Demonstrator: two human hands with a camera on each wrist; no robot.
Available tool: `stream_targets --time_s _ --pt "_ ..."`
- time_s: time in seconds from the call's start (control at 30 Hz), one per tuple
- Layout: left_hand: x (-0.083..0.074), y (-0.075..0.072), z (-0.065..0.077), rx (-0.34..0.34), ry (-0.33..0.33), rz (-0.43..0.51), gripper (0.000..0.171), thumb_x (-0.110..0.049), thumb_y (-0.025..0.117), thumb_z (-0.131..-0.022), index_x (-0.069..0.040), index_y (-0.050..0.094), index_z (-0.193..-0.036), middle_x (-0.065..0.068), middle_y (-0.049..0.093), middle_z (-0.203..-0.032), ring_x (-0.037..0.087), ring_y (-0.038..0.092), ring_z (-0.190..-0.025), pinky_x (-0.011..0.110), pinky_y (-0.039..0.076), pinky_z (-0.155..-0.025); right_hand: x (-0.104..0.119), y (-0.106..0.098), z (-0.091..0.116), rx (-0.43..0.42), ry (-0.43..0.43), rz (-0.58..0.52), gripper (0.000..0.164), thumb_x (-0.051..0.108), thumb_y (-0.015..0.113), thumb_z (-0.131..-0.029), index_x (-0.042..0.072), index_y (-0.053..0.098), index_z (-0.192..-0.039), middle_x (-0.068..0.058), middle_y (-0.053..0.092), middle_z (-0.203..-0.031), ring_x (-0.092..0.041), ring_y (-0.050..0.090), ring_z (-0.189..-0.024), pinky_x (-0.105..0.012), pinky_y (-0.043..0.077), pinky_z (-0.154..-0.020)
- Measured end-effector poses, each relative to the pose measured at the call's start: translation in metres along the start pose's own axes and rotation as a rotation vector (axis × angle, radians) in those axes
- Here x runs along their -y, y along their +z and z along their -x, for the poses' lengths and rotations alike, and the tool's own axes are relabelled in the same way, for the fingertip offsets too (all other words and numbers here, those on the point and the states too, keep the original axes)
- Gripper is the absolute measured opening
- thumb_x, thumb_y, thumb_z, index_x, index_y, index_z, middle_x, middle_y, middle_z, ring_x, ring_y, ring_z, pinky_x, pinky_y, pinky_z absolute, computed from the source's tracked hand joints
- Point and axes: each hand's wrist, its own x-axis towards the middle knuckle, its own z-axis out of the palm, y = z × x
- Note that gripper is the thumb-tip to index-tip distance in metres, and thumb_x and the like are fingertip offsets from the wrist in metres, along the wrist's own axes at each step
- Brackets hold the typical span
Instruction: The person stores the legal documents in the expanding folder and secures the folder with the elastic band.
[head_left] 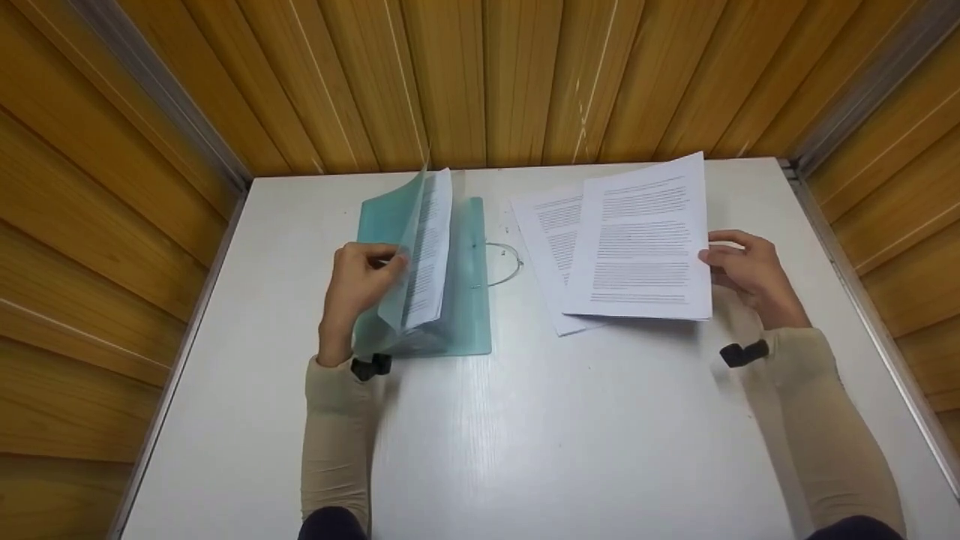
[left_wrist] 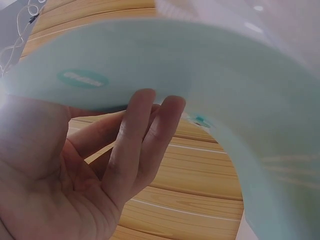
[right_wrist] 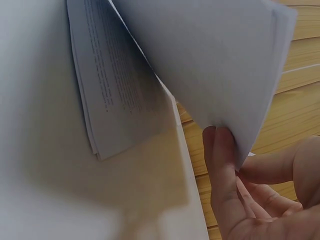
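Observation:
My left hand [head_left: 360, 277] pinches the raised translucent cover of a teal folder [head_left: 471, 322] lying on the table. Printed pages [head_left: 433, 247] stand tilted inside the folder, beside that cover. In the left wrist view the cover [left_wrist: 150, 55] bends in a wide curve over the fingers and bears a small oval label [left_wrist: 82, 78]. With thumb and fingers, my right hand [head_left: 750, 274] grips a thin stack of printed sheets [head_left: 645, 240] by its right edge, raised off the table on that side. Another printed stack [head_left: 551, 232] lies partly beneath it.
A thin curved loop [head_left: 517, 264] sticks out from the folder's right edge. The white table [head_left: 480, 450] backs onto a wood-slat wall [head_left: 517, 82], with slatted walls left and right. White cables [left_wrist: 21, 30] show in the left wrist view's upper corner.

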Motion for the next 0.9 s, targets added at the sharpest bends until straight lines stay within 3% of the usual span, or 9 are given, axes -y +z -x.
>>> stream_targets --time_s 0.2,0.37,0.9 --pt "0.0 0.0 0.0 -0.002 -0.002 -0.012 0.026 -0.014 0.07 -0.095 -0.002 0.083 -0.115 0.016 0.08 -0.112 0.026 0.076 -0.088 0.031 0.058 -0.073 0.004 0.0 0.006 0.032 -0.017 -0.098 0.054 0.011 0.072 -0.102 0.006 0.05 -0.151 0.015 0.078 -0.097 -0.008 0.076 -0.084 -0.023 0.06 -0.073" --pt "0.0 0.0 0.0 -0.001 -0.011 -0.015 0.027 -0.015 0.071 -0.096 -0.001 0.082 -0.116 0.015 0.08 -0.113 0.026 0.076 -0.088 0.035 0.059 -0.075 0.007 0.001 0.006 0.048 -0.02 -0.109 0.05 0.014 0.071 -0.103 0.009 0.052 -0.149 0.017 0.078 -0.096 -0.007 0.076 -0.086 -0.023 0.06 -0.075" --pt "0.0 0.0 0.0 0.008 -0.037 -0.013 0.028 -0.016 0.07 -0.096 -0.001 0.082 -0.117 0.015 0.08 -0.112 0.026 0.075 -0.087 0.035 0.059 -0.075 0.016 0.01 0.014 0.143 -0.033 -0.274 0.056 0.013 0.074 -0.101 0.01 0.049 -0.151 0.01 0.079 -0.107 -0.012 0.076 -0.093 -0.026 0.061 -0.08"
